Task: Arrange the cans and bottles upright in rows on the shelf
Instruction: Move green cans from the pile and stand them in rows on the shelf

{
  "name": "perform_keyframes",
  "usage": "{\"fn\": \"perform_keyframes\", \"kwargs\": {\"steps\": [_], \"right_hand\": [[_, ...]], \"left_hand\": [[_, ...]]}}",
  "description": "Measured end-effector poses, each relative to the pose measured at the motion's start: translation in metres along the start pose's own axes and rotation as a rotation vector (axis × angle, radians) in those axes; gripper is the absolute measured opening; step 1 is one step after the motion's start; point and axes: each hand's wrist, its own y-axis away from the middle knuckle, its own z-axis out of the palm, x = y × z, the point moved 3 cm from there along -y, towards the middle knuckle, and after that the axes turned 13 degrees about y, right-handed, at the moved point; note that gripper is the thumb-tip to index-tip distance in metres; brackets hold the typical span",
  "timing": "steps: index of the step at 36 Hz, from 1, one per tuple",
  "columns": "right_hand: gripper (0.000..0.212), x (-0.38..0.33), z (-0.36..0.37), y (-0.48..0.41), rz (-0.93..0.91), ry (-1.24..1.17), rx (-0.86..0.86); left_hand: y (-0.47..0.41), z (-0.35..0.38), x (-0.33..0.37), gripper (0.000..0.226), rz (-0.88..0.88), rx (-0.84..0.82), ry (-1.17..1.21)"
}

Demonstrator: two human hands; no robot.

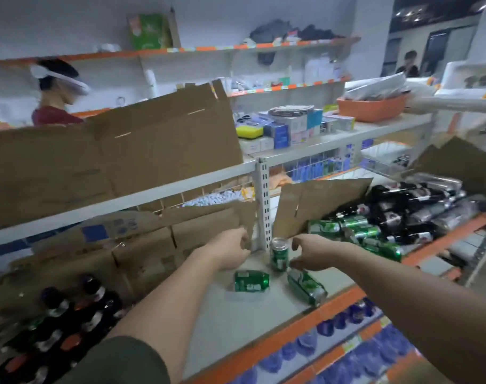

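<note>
Dim shop interior.
White wall (70, 23) behind orange-edged racks (236, 48); grey shelf (236, 322) with orange lip in front; dark doorway (436, 48) far right.

The green metal cans (251, 280) before me shine glossy, while the grey shelf board (236, 322) looks smooth and matt. The torn brown cardboard (164, 145) is rough and dull; the dark plastic bottles (413, 195) gleam.

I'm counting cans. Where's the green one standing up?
Head view, centre: the upright green can stands on the shelf beside the white post, between the left hand and right hand.
</note>
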Motion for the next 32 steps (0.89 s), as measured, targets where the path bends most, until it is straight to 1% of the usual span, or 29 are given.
{"fn": "perform_keyframes", "kwargs": {"steps": [3, 5, 7, 10, 14, 19, 23, 24, 28, 30, 32], "right_hand": [[0.060, 0.060, -0.002, -0.005, 0.065, -0.033, -0.021], [0.061, 0.089, -0.003, -0.010, 0.081, -0.070, -0.021], [0.060, 0.110, 0.003, -0.018, 0.088, -0.093, -0.028], [0.062, 0.126, 0.027, -0.037, 0.087, -0.112, -0.089], [0.062, 0.122, 0.061, -0.065, 0.058, -0.129, -0.164], [0.064, 0.101, 0.092, -0.097, 0.020, -0.056, -0.203], [0.065, 0.083, 0.123, -0.114, 0.039, -0.060, -0.235], [0.068, 0.080, 0.130, -0.117, 0.057, -0.088, -0.237], [0.101, 0.075, 0.154, -0.123, 0.094, -0.145, -0.205], [0.104, 0.076, 0.161, -0.124, 0.095, -0.146, -0.212], [0.096, 0.075, 0.163, -0.126, 0.103, -0.129, -0.208]], "left_hand": [[-0.035, 0.027, 0.040, 0.039, 0.013, -0.026, 0.020], [-0.054, 0.041, 0.058, 0.041, 0.016, -0.026, 0.029], [-0.071, 0.054, 0.062, 0.042, -0.015, -0.030, 0.021], [-0.088, 0.070, 0.048, 0.041, -0.095, -0.075, 0.000], [-0.096, 0.082, 0.020, 0.055, -0.198, -0.101, -0.008], [-0.108, 0.102, -0.020, 0.068, -0.272, -0.115, 0.005], [-0.123, 0.124, -0.051, 0.062, -0.304, -0.164, -0.029], [-0.128, 0.131, -0.059, 0.063, -0.306, -0.170, -0.031], [-0.138, 0.150, -0.077, 0.075, -0.279, -0.201, -0.080], [-0.141, 0.157, -0.083, 0.077, -0.251, -0.218, -0.182], [-0.143, 0.160, -0.083, 0.071, -0.202, -0.244, -0.313]]}}
